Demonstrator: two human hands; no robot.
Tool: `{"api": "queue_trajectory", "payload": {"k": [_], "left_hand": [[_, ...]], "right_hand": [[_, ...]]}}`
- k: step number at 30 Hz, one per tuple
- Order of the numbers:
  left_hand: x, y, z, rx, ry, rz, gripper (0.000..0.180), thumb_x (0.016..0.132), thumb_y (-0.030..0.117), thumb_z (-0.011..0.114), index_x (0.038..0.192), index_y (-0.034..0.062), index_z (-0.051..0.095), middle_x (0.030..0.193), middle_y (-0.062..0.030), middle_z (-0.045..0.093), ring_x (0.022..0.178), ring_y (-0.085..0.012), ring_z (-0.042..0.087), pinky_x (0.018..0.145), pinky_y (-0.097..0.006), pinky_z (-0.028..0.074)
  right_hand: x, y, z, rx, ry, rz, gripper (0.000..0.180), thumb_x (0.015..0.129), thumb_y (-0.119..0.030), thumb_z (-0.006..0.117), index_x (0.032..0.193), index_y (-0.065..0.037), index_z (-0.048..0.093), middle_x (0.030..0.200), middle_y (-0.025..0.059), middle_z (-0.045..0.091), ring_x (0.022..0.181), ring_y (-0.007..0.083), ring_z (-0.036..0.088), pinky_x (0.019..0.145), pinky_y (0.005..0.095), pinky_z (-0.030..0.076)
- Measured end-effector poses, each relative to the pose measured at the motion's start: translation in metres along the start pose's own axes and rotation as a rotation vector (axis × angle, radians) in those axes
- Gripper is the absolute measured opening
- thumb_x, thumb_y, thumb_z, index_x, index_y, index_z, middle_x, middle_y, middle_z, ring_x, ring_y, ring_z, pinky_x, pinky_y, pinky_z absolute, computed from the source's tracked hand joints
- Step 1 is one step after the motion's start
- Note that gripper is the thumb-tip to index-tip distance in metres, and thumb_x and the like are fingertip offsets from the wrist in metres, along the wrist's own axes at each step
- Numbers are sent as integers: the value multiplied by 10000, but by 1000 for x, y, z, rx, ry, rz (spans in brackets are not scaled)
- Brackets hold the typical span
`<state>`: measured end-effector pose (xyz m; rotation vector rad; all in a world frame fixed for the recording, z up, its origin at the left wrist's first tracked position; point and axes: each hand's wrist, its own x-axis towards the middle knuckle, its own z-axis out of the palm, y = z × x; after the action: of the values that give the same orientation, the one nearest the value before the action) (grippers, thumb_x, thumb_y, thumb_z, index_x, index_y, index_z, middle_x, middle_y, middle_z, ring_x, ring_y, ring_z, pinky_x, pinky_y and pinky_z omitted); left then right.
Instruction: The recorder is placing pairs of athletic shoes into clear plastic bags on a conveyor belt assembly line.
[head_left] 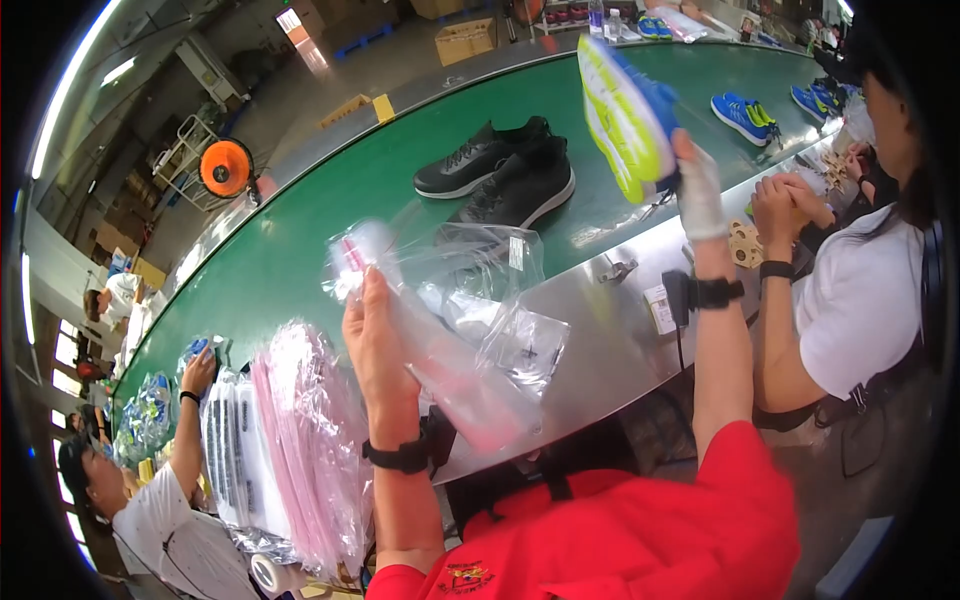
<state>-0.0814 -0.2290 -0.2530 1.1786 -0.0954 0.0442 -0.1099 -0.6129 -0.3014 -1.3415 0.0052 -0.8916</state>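
**Shoe in one hand, bag in the other**

At centre frame the person's left hand [375, 340] is raised, its grip closed on a clear plastic bag [450, 330] that hangs crumpled and blurred below the fingers. Up at the right, the gloved right hand [697, 190] holds a blue shoe with a yellow-green sole [625, 115] by its heel end, sole turned toward the camera, well above the green conveyor belt [300, 240].

The step in hand looks like bagging — shoe lifted, bag held up but apparently not yet spread open. The next move would call for finding the bag's mouth and opening it with the left hand alone, then bringing the shoe across to it; the thin film could cling shut or slip.

A pair of black shoes [500, 170] lies on the belt at upper centre, with more blue shoes [742, 115] toward the upper right. A stack of pink-tinted bags [310, 450] sits lower left on the steel surface [610, 320], which edges the belt. Other workers sit at the far left and far right.
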Motion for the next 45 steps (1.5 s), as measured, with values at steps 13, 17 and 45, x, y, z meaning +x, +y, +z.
{"api": "queue_trajectory", "payload": {"k": [13,17,45], "left_hand": [[-12,0,-6,156,-157,298,233,944,231,563,774,71,558,652,69,470,569,-4,384,468,-186,292],[-38,19,23,605,-260,486,246,917,192,583,754,14,539,595,-24,466,581,-71,369,514,-251,341],[6,2,61,1118,-676,421,259,853,210,569,809,-36,636,750,-249,604,735,-427,582,658,-430,471]], "right_hand": [[-114,-129,98,-480,-718,427,393,728,-364,747,826,7,665,699,67,621,695,130,600,631,270,474],[-114,-133,120,-1159,-828,-404,430,723,-497,648,708,-69,685,740,151,629,695,319,612,638,387,471],[-195,-127,180,-1041,-1647,-1185,84,577,-202,633,580,-141,691,557,55,615,604,224,609,593,342,433]]}}
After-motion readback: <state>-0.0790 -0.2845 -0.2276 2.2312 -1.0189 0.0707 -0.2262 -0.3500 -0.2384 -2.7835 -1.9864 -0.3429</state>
